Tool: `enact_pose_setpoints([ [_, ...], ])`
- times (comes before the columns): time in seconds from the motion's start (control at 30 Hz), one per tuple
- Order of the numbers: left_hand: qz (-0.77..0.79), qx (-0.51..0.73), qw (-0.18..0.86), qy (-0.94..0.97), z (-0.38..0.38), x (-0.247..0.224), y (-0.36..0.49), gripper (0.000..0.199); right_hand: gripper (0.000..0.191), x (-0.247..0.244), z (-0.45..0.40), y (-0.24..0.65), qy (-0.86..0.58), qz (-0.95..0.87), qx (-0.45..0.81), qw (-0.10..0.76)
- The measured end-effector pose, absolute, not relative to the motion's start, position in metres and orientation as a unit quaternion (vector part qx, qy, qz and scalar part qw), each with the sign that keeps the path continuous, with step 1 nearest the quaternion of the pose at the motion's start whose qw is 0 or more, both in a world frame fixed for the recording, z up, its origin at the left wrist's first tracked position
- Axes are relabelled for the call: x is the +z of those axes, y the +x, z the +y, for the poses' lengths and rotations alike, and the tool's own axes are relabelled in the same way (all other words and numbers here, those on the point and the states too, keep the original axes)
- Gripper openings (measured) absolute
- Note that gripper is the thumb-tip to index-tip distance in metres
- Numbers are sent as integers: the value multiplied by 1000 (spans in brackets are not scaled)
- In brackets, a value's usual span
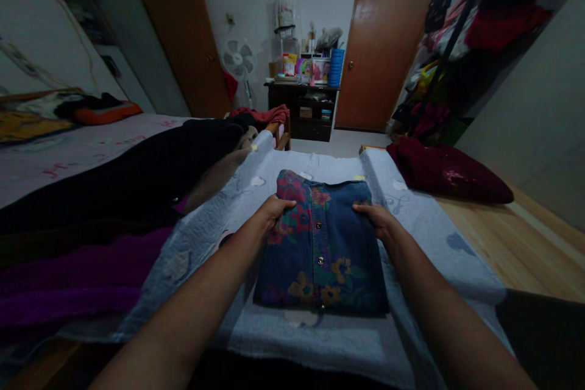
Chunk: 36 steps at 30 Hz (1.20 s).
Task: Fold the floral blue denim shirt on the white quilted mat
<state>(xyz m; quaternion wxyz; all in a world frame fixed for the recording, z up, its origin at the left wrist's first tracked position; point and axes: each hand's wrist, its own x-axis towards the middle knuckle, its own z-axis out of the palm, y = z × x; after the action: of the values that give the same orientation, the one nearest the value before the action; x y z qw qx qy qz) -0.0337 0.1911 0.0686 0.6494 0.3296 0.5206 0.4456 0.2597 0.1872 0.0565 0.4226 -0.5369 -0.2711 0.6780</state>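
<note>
A dark blue denim shirt (347, 237) with red and yellow flowers lies folded into a neat rectangle, its buttoned placket running down the middle. My left hand (275, 210) grips its left edge, thumb on top and fingers out of sight beneath. At the opposite edge my right hand (373, 217) holds it the same way. Under the shirt spreads a pale blue patterned cloth (342, 341). A small dark and pinkish item (223, 239), partly hidden by my left forearm, sits on the cloth.
Dark and purple clothes (114, 177) are heaped along the bed on the left. A maroon folded garment (448, 170) rests on the wooden surface (484, 231) at right. Farther back stand a fan (238, 58), a dark cabinet (313, 111) and hanging clothes (498, 24).
</note>
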Motion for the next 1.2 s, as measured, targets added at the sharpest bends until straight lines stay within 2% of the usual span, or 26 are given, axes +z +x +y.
enact_pose_setpoints([
  [0.4, 486, 494, 639, 334, 219, 109, -30, 31, 15, 108, 211, 262, -502, -321, 663, 452],
  [0.9, 423, 608, 542, 398, 313, 182, -8, 29, 30, 167, 311, 248, -442, -374, 537, 614],
  [1.2, 435, 614, 525, 398, 290, 163, -11, 34, 31, 153, 284, 245, -421, -383, 534, 626],
])
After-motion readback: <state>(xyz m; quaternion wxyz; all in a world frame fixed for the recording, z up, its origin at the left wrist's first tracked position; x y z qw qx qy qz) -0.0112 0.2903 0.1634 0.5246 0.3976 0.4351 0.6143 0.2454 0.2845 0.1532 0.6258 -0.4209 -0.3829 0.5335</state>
